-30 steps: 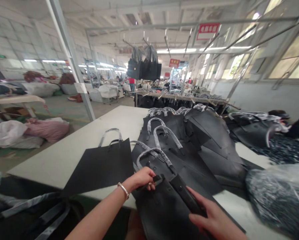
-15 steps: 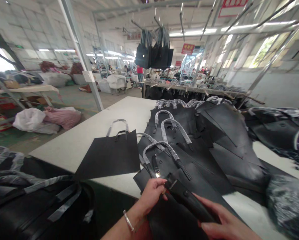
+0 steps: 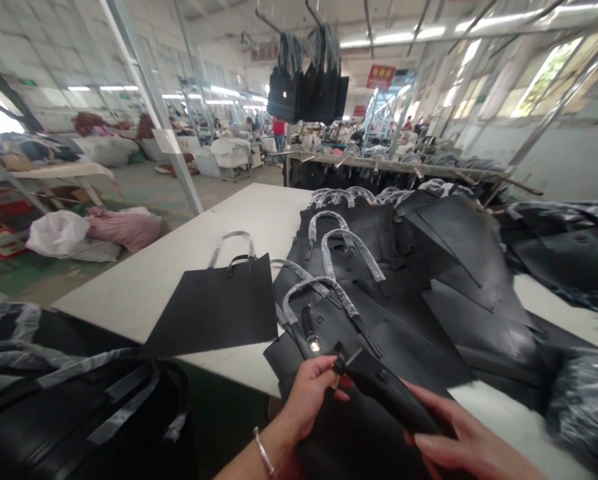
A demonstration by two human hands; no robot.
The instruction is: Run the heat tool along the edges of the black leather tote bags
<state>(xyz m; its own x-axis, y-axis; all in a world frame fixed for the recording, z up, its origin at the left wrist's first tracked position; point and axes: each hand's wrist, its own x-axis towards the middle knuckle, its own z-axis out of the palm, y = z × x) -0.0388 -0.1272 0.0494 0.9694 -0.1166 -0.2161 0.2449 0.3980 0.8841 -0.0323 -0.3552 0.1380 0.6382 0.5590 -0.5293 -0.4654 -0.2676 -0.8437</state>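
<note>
My left hand (image 3: 313, 390), with a silver bangle at the wrist, pinches the end of a small black leather strap (image 3: 339, 362) with a bit of gold-coloured metal at the fingertips. My right hand (image 3: 453, 430) is wrapped round a black handheld tool (image 3: 396, 390) with a thin metal tip, which points at the strap end close to my left fingers. Whether the tip touches the strap I cannot tell. Under both hands lies a black leather bag panel (image 3: 349, 427). Just beyond is another panel with a plastic-wrapped handle (image 3: 323, 287) and a short strap with a shiny metal end (image 3: 309, 330).
A black bag panel (image 3: 219, 310) with a wrapped handle lies left on the white table (image 3: 179, 243). More black panels (image 3: 463, 247) are heaped to the right. Wrapped-handle bags (image 3: 53, 413) fill the lower left. Finished bags (image 3: 309, 93) hang from a rail ahead.
The view has shifted slightly. The tool's tip has drawn a little away from my left fingers, so more of the metal shows. Both hands keep their holds.
</note>
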